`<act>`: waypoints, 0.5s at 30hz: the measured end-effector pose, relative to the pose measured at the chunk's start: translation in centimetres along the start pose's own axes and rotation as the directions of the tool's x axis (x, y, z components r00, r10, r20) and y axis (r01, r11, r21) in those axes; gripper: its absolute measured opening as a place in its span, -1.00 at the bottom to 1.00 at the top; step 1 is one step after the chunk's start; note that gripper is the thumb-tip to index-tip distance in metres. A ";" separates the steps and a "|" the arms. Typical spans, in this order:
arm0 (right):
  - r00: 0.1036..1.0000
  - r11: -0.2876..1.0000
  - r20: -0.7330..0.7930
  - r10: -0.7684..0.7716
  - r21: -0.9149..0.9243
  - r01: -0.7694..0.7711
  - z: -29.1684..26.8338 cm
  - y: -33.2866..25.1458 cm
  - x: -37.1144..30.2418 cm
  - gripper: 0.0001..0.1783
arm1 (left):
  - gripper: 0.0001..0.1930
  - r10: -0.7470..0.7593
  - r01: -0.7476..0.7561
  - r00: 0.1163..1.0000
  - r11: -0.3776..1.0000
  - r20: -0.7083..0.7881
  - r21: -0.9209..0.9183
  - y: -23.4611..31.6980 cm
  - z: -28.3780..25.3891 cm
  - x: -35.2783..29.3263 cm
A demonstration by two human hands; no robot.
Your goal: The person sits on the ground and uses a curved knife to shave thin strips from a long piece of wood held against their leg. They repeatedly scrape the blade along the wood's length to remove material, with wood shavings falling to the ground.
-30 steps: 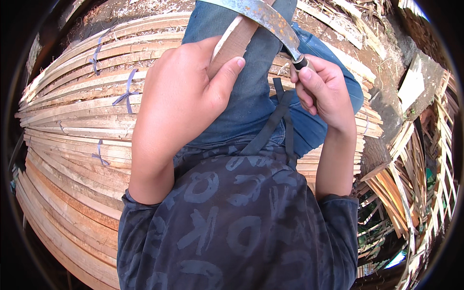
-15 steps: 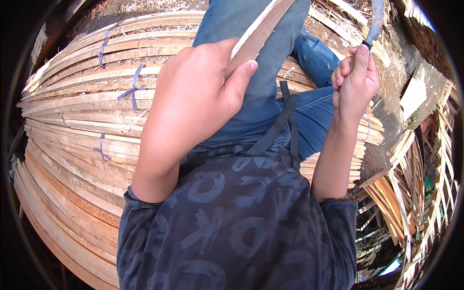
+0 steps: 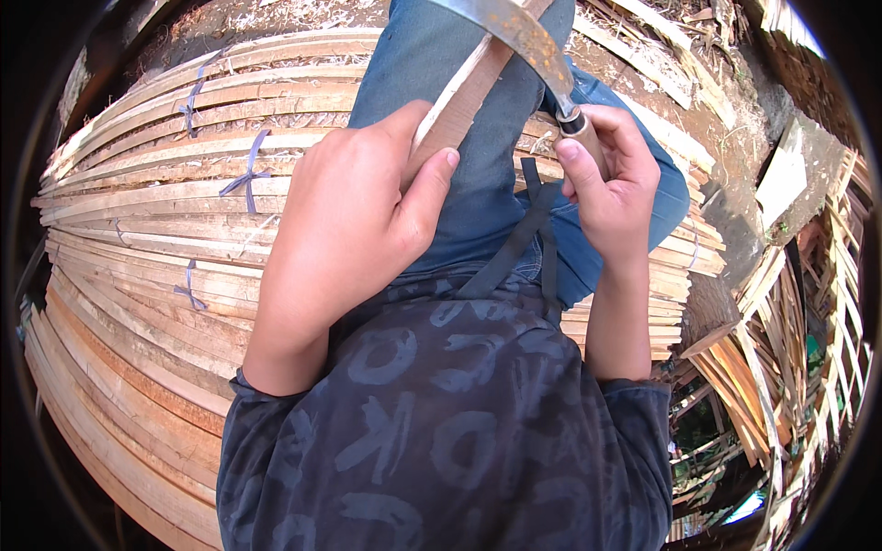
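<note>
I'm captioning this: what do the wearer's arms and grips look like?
The left grip and right grip are bare, no gloves visible. The forearms are bare below loose, dark, elbow-length sleeves; the dark shirt is faintly lettered in grey.

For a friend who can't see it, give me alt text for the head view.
A person's left hand holds a wooden strip; the right hand holds a curved, rust-spotted blade by its handle, crossing the strip in view. Purple-tied slats lie left of blue trousers.

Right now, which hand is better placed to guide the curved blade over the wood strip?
Probably the right hand: it grips the handle of the curved blade, which crosses the wood strip. The left hand holds the strip.
</note>
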State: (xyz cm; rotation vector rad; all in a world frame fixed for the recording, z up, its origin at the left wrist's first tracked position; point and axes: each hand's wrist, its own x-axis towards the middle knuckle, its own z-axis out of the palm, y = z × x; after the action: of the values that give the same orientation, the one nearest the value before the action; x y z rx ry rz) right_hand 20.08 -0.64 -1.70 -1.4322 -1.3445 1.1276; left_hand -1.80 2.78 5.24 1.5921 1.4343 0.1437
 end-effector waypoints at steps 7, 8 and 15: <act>0.980 0.904 -0.190 -0.066 -0.428 -0.022 -2.3 0.0 1.8 -0.73 | -0.86 -0.047 0.048 0.992 0.999 -0.118 0.001 -0.8 0.3 -1.6; 0.983 0.873 -0.095 -0.155 -0.480 0.091 -2.4 -0.7 1.2 -0.74 | -0.87 -0.035 0.033 0.990 0.999 -0.137 -0.012 -1.0 0.5 -1.7; 0.965 0.904 -0.249 0.083 -0.389 -0.178 -4.3 1.6 3.0 -0.72 | -0.78 0.082 -0.111 0.931 0.992 -0.355 -0.062 -2.0 2.5 -1.8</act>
State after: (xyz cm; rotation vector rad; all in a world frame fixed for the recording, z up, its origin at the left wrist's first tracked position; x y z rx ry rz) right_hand 24.67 2.27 -2.45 -1.9182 -1.3864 0.7559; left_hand -2.16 -0.35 3.39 1.6264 1.5967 0.5636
